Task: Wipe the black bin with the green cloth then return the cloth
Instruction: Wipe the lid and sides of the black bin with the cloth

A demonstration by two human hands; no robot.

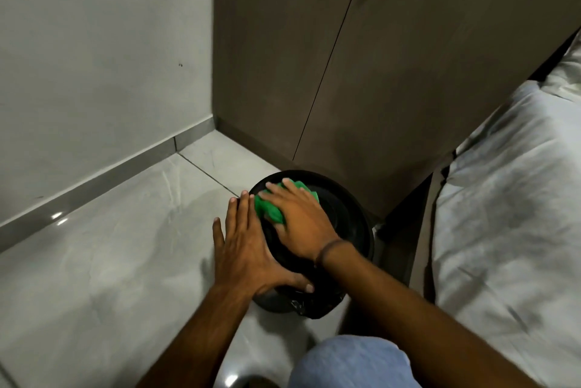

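Note:
A round black bin (349, 214) with a lid stands on the tiled floor in front of a wardrobe. My right hand (301, 221) lies flat on the lid and presses a crumpled green cloth (267, 208) against its left part. My left hand (248, 249) rests on the bin's left rim, fingers spread along the edge and thumb wrapped around the front side. A black bag liner (301, 306) sticks out below the lid at the front.
A brown wardrobe (377, 57) with closed doors rises right behind the bin. A bed with white bedding (509, 214) fills the right side. A grey wall (94, 57) and skirting run along the left. My knee in light blue fabric (352, 362) is at the bottom.

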